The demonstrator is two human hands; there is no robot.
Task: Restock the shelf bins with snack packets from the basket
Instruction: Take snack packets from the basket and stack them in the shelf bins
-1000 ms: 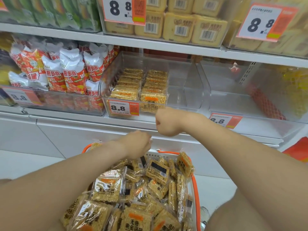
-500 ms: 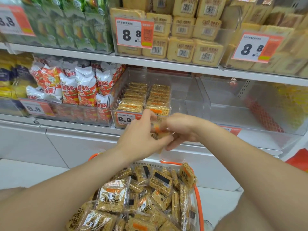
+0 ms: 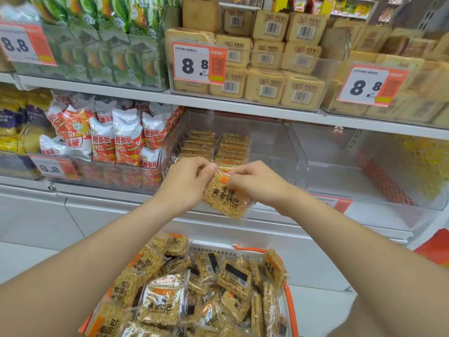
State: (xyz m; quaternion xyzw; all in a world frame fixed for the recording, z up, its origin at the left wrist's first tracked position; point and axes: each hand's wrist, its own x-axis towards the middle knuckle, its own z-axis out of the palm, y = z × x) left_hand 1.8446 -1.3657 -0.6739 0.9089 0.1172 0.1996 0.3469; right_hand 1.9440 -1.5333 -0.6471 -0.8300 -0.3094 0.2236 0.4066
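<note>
My left hand (image 3: 185, 183) and right hand (image 3: 257, 183) both pinch one snack packet (image 3: 224, 198) in front of the clear bin (image 3: 274, 152), above the full basket (image 3: 290, 310).

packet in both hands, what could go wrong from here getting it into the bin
1. The left hand and right hand pinch the packet only near its top edge, so it might slip and drop toward the basket.
2. The bin already holds two neat rows; pushing the packet in carelessly could knock the front ones askew.
</note>
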